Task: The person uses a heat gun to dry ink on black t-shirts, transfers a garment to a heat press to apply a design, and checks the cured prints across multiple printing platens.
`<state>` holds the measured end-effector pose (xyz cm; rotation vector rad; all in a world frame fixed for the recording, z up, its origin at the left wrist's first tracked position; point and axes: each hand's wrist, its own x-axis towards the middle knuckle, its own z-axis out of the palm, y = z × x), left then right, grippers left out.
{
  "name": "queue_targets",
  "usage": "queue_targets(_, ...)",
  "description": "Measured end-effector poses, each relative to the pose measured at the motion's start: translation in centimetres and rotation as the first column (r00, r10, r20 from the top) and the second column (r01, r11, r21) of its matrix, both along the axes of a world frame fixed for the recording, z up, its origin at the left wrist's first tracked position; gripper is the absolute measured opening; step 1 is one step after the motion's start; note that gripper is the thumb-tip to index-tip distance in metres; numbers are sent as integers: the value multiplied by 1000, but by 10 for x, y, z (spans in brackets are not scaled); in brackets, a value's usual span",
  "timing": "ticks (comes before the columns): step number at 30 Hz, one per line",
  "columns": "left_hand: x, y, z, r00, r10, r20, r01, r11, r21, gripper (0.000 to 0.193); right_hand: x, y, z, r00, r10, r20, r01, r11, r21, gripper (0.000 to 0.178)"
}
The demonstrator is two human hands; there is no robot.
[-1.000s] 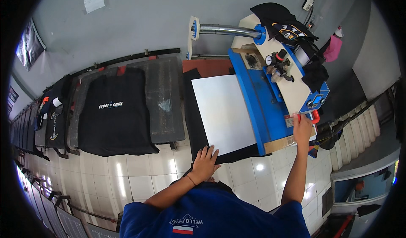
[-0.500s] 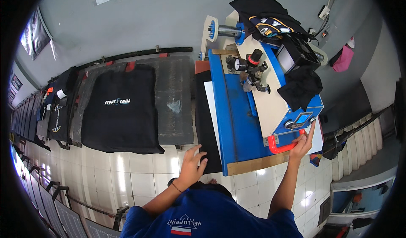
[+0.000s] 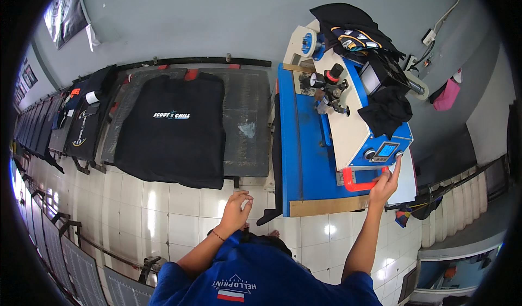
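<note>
My right hand (image 3: 384,187) is at the right end of the red handle (image 3: 356,186) on a heat press. Its fingers curl at the handle, while the index finger stretches up to a knob (image 3: 399,154) beside the lit display (image 3: 386,150). Below the display's housing lies the blue press plate (image 3: 296,164). My left hand (image 3: 236,211) hovers left of the press with its fingers loosely bent, holding nothing I can see. Some black cloth (image 3: 270,215) sticks out from under the plate's left edge. A black printed shirt (image 3: 171,148) is spread on a board further left.
A gauge and valve assembly (image 3: 329,86) stands up from the press. Black garments (image 3: 353,26) lie on its top. More boards with dark shirts (image 3: 81,124) line the left side. A white sheet (image 3: 405,183) shows at the press's right edge. Tiled floor (image 3: 174,213) lies below.
The view has shifted. The blue plate now covers the white sheet at its left and much of the black cloth. My left hand's fingers have drawn closer together and left the cloth's edge.
</note>
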<state>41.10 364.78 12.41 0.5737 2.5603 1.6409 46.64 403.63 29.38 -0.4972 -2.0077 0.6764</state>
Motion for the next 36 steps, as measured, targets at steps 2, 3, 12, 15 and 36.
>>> queue_targets(2, 10, -14, -4, 999, -8, 36, 9, 1000, -12, 13, 2, -3, 4, 1000, -3, 16, 3, 1000, -18, 58)
queue_targets(3, 18, -29, -5, 999, -13, 47, 15, 999, -32, 13, 6, -9, 6, 1000, 1, 23, 0, 999, -44, 58)
queue_targets(12, 63, -118, -89, 944, 44, 328, 20, 981, -192, 20, 13, -31, 11, 999, -10, 42, 18, 982, -188, 62)
queue_targets(15, 80, -137, -133, 918, 37, 394, 36, 984, -176, 24, 11, -22, 6, 998, -15, 53, 23, 989, -147, 62)
queue_targets(36, 28, -200, -153, 934, 357, 2, -302, 795, -526, 16, 12, -11, -3, 1000, 6, -9, -8, 975, -221, 46)
